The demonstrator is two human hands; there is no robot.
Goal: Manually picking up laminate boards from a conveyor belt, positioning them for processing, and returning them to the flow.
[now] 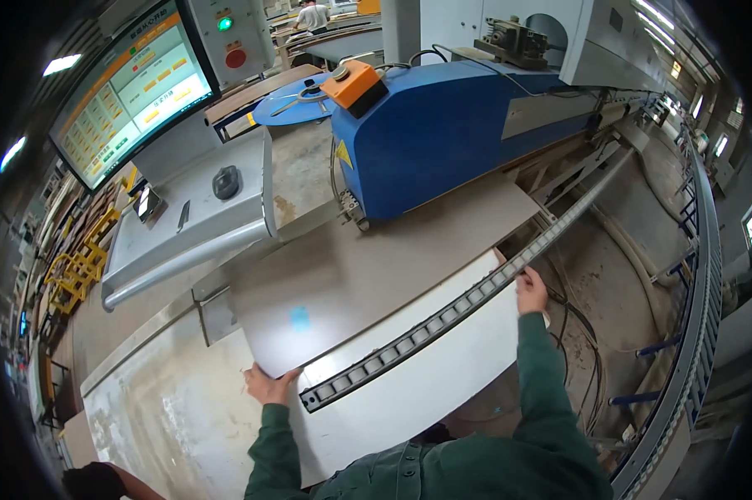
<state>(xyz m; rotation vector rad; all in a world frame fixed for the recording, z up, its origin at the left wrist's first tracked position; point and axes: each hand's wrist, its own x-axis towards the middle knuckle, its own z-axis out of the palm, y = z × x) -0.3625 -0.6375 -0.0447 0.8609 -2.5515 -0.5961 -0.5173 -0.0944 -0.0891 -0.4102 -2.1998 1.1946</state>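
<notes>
A flat grey-brown panel [368, 267] lies under the blue machine housing [443, 125], its near edge running at a slant. My left hand [269, 385] is at the panel's near-left corner, thumb along the near edge and fingers at the left edge. A narrow black rail with pale rollers [430, 323] crosses in front of the panel, above a white surface [443, 367]. My right hand [532, 293] is closed at the near side of this rail, toward its far right stretch. Its fingertips are partly hidden there.
On the left, a grey console shelf [251, 179] carries a mouse [225, 182] and a knife [183, 217] below a lit screen [134, 92]. An orange box [353, 86] tops the housing. Cables [589, 333] hang at right near a curved conveyor [703, 275]. Another person's arm [126, 482] shows lower left.
</notes>
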